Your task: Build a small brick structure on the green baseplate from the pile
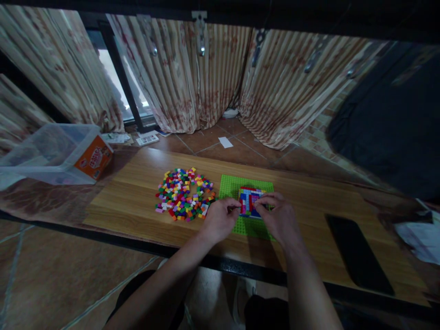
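On a wooden board lies a green studded baseplate (227, 183), and a block of many-coloured toy bricks (249, 192) is built on its middle. My left hand (222, 219) rests at the left side of the built block, thumb and forefinger pinched close to its edge. Over the right part of the block is my right hand (277, 216), its fingertips pressed together on or just above the bricks. Whether either pinch holds a small brick is too small to make out. Left of the baseplate spreads a pile of loose coloured bricks (184, 195).
A clear plastic box (65, 151) with an orange label stands at the far left. A black phone-like slab (359, 254) lies on the wooden board (127, 201) to the right. Striped curtains (206, 78) hang behind, and a white card (225, 142) is on the tiled floor.
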`<state>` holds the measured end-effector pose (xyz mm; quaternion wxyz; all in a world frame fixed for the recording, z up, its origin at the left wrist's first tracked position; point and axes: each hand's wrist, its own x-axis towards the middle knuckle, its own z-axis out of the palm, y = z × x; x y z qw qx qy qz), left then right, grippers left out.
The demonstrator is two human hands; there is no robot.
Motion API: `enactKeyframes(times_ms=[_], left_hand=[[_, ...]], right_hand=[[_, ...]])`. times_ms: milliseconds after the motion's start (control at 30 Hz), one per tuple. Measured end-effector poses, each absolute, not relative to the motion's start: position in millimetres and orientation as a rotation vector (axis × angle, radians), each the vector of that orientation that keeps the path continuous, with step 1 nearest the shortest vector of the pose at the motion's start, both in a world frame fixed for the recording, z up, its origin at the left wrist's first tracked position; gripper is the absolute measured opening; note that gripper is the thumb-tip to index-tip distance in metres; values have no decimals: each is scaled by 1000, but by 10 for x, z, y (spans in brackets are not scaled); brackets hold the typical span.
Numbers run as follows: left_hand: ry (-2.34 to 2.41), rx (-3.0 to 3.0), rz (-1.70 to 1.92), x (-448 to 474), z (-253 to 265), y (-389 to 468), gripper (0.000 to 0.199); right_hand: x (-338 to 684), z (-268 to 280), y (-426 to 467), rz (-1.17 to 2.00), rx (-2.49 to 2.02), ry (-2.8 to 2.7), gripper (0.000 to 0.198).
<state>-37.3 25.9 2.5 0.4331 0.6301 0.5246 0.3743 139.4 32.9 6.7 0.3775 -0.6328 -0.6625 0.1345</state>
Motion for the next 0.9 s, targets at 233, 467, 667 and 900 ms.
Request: enactKeyframes(times_ms=[233, 467, 667, 900], left_hand=[[1274, 1545, 985, -399, 42, 259, 21], [1168, 1392, 1089, -364, 44, 281, 23], [1068, 1256, 1138, -330, 84, 270, 20], [1055, 1206, 1121, -332, 81, 272, 23]], right_hand=[[1404, 83, 308, 402, -1586, -1659, 19], [1305, 192, 270, 508, -1407, -1644, 17], [1208, 166, 272, 597, -1296, -1769, 15], [1238, 204, 275, 588, -1288, -1794, 17]])
